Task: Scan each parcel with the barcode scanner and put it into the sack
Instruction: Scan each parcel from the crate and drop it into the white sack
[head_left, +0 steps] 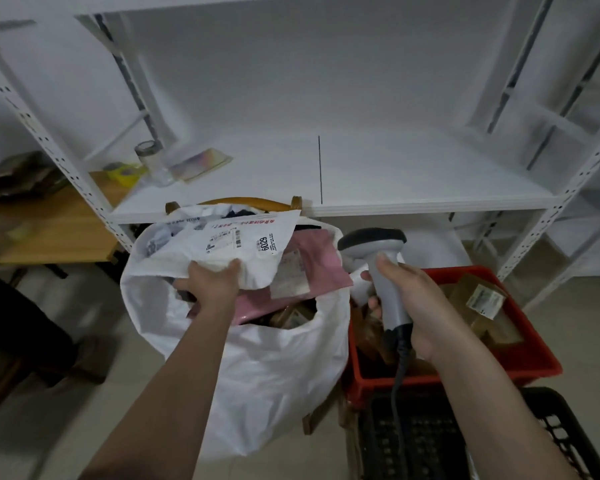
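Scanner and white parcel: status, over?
Left hand grips white parcel over sack mouth. Right hand grips scanner, head toward the parcel. Pink parcel already in the sack; more parcels in red crate.

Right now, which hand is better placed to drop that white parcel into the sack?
Left. The left hand already grips the white parcel right over the sack opening, while the right hand is busy holding the scanner.

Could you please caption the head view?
Left hand lowers white labelled parcel into white plastic sack; right hand grips grey barcode scanner.
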Demonstrator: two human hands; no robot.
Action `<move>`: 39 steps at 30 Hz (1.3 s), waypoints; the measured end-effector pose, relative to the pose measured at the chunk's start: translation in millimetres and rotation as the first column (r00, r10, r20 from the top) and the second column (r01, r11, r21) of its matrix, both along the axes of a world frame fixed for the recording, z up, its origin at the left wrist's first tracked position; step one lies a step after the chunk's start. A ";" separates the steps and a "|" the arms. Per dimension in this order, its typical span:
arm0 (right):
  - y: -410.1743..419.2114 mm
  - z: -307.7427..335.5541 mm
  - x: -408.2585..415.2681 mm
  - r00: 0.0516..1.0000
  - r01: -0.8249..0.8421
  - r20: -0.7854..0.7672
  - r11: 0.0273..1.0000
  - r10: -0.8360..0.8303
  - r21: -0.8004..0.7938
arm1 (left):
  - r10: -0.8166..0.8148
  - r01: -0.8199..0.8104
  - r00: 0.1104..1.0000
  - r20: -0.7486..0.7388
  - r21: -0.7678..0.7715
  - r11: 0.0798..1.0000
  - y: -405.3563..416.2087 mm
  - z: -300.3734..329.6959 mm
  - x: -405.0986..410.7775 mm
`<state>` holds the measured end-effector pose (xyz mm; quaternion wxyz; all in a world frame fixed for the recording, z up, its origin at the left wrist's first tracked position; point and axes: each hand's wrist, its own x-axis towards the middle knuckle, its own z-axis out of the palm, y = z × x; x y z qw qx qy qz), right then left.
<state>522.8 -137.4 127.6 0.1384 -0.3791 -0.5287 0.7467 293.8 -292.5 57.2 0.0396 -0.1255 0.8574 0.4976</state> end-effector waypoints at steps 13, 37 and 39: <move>1.0 -13.7 -32.1 0.997 0.078 -0.001 0.996 -0.078 -0.049 | -0.320 0.146 0.890 -0.325 -0.462 0.875 -2.7 9.0 1.2; 190.0 -344.0 317.6 0.826 0.526 0.331 0.836 -0.456 -0.160 | -0.679 0.904 0.247 0.691 0.088 0.418 227.7 -415.0 428.7; 195.1 -378.7 336.8 0.838 0.492 0.358 0.855 -0.412 -0.167 | -0.696 0.926 0.263 0.668 0.028 0.376 239.3 -460.7 436.5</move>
